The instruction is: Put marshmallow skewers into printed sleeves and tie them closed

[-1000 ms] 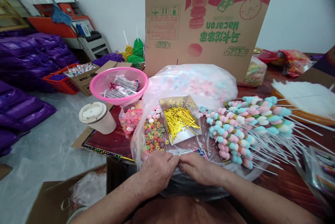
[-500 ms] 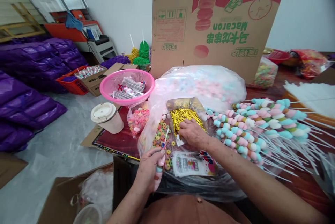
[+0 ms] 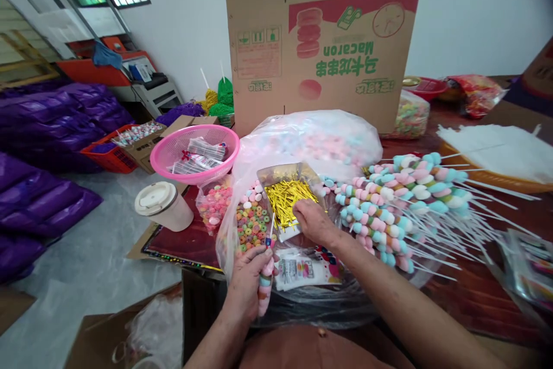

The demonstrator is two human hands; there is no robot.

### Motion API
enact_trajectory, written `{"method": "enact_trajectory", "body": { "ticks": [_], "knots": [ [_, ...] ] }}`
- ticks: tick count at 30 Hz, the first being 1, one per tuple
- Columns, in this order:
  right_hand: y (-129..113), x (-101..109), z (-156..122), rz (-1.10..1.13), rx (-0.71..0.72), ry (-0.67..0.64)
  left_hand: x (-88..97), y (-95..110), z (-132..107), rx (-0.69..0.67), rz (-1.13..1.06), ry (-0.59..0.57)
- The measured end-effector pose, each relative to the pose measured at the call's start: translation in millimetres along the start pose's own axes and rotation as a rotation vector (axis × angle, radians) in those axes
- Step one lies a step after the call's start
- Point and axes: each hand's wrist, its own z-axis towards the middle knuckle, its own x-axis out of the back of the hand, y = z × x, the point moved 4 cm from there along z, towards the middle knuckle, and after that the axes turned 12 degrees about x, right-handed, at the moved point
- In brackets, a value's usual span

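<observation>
Presently the left hand (image 3: 247, 278) grips one marshmallow skewer (image 3: 264, 293); the right hand (image 3: 314, 222) curls over uncountable gold ties (image 3: 283, 201), whether holding any I cannot tell.

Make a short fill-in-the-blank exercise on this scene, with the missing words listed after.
The ____ hand holds a marshmallow skewer.
The shiny strips by the right hand are coloured ____.
The round basket nearest the lidded cup is ____.
The cardboard box stands with its lettering upside ____.
Missing words: left; gold; pink; down.
</observation>
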Motion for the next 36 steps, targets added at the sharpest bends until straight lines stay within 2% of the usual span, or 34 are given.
{"method": "enact_trajectory", "body": {
  "ticks": [3,6,11,16,20,24,26,28,30,33,36],
  "knots": [
    [1,0,-7,-0.009,-0.028,0.006,1.8,3,-2,-0.024,-0.023,0.023],
    [-1,-7,-12,-0.030,-0.017,-0.030,-4.8,0,1,-0.019,-0.005,0.003],
    [-1,-17,-7,-0.061,-0.033,-0.074,-11.4,-6,2,-0.023,-0.004,-0.030],
    [-7,5,-20,-0.042,-0.112,-0.015,-0.9,-3,-2,-0.028,-0.025,-0.028],
    [-21,17,-36,0.091,-0.178,0.014,-9.9,-3,-4,-0.020,-0.016,-0.096],
    [-6,18,-36,0.196,-0.319,0.081,-21.9,-4,-1,-0.037,-0.019,-0.138],
    [4,21,-34,0.215,-0.344,0.100,-22.5,-4,1,-0.044,-0.039,-0.133],
    [5,24,-37,0.257,-0.331,0.115,-21.6,-6,3,-0.034,-0.046,-0.128],
    [-9,24,-44,0.385,-0.280,0.137,-21.7,-8,4,-0.037,-0.033,-0.128],
    [-42,15,-54,0.829,-0.211,0.226,-26.9,-10,1,-0.077,0.035,-0.146],
    [-62,2,-58,1.217,-0.251,0.315,-34.2,-14,-4,-0.084,0.143,-0.206]
  ]
}}
